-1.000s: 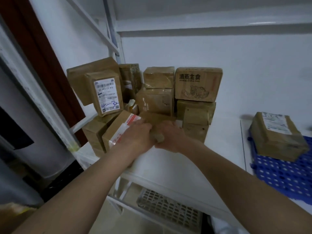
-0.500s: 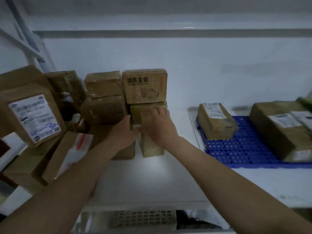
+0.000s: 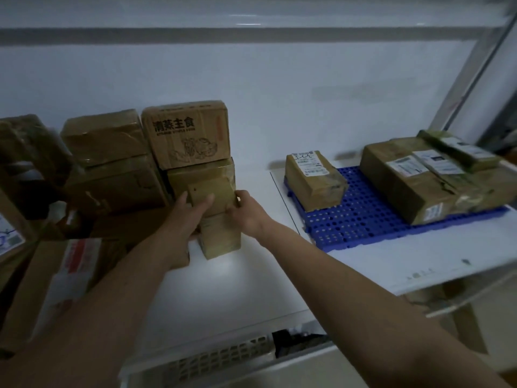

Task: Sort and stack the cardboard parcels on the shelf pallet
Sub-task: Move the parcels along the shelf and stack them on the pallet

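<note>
White shelf board [image 3: 251, 278] under a pale wall, dim light, metal upright [image 3: 472, 68] slanting at far right. At far left, blurred: a leaning carton with a white and red label [image 3: 56, 278], part of another box with a handwritten label [image 3: 8, 239] at the frame edge, and a dark wrapped parcel [image 3: 28, 163] tilted above them. Next along, a taped brown box [image 3: 103, 135] sitting on a larger creased carton [image 3: 120, 186]. Beside that, a printed carton [image 3: 187, 133] with black Chinese characters and a line drawing, stacked on a plain taped box [image 3: 218, 172]. Just in front of that stack, a small cardboard parcel [image 3: 211, 191] held at its left side by the left hand [image 3: 181, 217], fingers extended and slightly spread across its front face, thumb hidden. Below it, a second small box [image 3: 221, 236] standing on the shelf, touching or nearly touching the held one; cannot tell which. Right hand [image 3: 246, 211] at the small parcel's right edge, fingers curled round it, pinching the corner. Both bare forearms reaching in from the bottom of the frame. Further right, well apart from the stack, a blue perforated plastic pallet [image 3: 363, 219] lying flat on the shelf. On its left part, a single labelled parcel [image 3: 313, 180] with clear tape. On its right part, a long large carton [image 3: 414, 177] with several white labels, and a narrower green-taped parcel [image 3: 458, 149] on top near the back. Below the shelf front, a white slotted crate [image 3: 223, 359].
</note>
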Motion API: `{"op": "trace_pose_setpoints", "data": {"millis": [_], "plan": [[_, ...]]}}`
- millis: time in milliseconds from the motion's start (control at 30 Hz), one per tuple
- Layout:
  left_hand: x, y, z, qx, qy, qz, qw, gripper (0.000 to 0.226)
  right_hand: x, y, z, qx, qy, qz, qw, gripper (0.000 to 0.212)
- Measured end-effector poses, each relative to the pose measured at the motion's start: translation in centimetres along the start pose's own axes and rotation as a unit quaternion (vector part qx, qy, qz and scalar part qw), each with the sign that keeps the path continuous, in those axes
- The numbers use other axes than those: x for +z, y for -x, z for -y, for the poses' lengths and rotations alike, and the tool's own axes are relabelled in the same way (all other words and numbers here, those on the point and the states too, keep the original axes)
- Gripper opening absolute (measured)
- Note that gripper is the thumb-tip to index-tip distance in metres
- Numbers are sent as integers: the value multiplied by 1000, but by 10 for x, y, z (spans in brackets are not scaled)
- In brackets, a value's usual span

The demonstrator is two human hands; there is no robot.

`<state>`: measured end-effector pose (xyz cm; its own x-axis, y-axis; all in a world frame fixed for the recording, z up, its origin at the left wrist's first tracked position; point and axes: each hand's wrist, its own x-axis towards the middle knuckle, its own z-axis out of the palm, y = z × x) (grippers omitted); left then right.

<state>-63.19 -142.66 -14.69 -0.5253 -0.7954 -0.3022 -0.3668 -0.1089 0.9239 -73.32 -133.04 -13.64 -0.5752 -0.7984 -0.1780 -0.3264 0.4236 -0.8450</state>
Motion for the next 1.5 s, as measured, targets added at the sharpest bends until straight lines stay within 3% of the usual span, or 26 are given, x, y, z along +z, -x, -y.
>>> {"op": "trace_pose_setpoints", "data": {"millis": [267,500,567,633,700,800,867,967,1067,1400,1500], "plan": [[-6,15,-5,-5,90,-52,995,96,18,43,-3,-137,19,-51,989,52],[0,32,19,-21,211,27,977,55,29,67,-20,-212,59,-77,973,59],[-1,33,25,-40,236,26,970,53,32,70,-21,-219,63,-76,971,56],[-5,37,28,-57,264,37,962,47,32,72,-18,-208,62,-81,973,48],[-8,40,30,-57,299,89,949,45,24,67,-15,-182,53,-155,970,37],[-11,42,33,-49,332,157,929,59,1,59,-16,-38,20,-271,962,53],[-12,42,37,-57,340,176,922,58,-13,57,-19,11,-67,-269,961,65],[-12,42,42,-72,336,194,919,55,-23,60,-24,36,-148,-229,961,51],[-7,41,44,-80,306,197,928,51,-26,63,-32,46,-138,-226,963,35],[85,32,17,-109,162,231,953,70,-92,70,-86,99,-111,-264,953,40],[132,33,7,-90,136,249,955,64,-132,69,-112,118,-92,-278,949,36]]}}
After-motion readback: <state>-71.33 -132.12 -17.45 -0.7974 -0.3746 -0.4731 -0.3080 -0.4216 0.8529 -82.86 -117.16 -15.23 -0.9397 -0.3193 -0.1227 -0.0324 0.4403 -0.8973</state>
